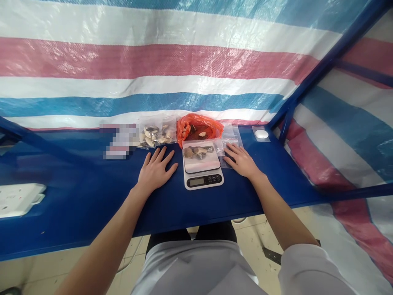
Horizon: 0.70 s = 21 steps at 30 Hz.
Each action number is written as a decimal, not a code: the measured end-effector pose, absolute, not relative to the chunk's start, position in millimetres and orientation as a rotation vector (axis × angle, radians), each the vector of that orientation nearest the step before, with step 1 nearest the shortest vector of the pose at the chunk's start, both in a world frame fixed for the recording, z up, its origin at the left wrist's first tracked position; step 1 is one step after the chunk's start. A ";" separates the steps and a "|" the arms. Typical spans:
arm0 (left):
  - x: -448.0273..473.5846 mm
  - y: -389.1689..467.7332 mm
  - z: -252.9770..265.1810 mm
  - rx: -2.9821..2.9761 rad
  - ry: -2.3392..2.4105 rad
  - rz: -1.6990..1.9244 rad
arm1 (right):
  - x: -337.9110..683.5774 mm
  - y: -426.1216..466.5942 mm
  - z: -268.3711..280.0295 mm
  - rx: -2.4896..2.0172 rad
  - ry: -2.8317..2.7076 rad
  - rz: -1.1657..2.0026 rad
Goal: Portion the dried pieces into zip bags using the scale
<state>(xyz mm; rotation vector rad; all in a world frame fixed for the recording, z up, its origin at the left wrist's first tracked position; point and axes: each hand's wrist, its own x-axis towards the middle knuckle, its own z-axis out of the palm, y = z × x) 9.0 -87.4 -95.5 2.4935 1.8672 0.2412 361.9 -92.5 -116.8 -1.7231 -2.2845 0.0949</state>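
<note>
Grey shirt (199, 268) foremost, left hand (156, 169) and right hand (241, 159) are lying spread, empty, a filled pouch (199, 152) already sitting on the scale (192, 186), pieces (202, 134) remaining in the red bag (211, 121).

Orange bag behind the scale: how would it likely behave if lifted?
The orange bag probably flops, as its film looks thin and crumpled. Tipping could spill the pieces, since they show through its open mouth. It may be light, with few pieces visible, though its bottom is hidden.
</note>
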 end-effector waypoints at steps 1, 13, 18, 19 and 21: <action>9.0 -87.3 -95.8 2.497 1.866 0.243 | 362.0 -92.7 -117.0 -1.720 -2.282 0.089; 7.8 -86.1 -97.9 2.536 1.847 0.289 | 362.1 -92.2 -118.9 -1.689 -2.259 0.071; 4.3 -84.8 -103.0 2.527 1.816 0.394 | 363.1 -91.4 -118.8 -1.663 -2.245 0.028; 3.6 -85.0 -103.9 2.523 1.805 0.438 | 363.7 -91.0 -117.7 -1.643 -2.235 0.018; 2.9 -85.3 -104.8 2.526 1.769 0.549 | 364.3 -90.6 -113.5 -1.576 -2.203 0.007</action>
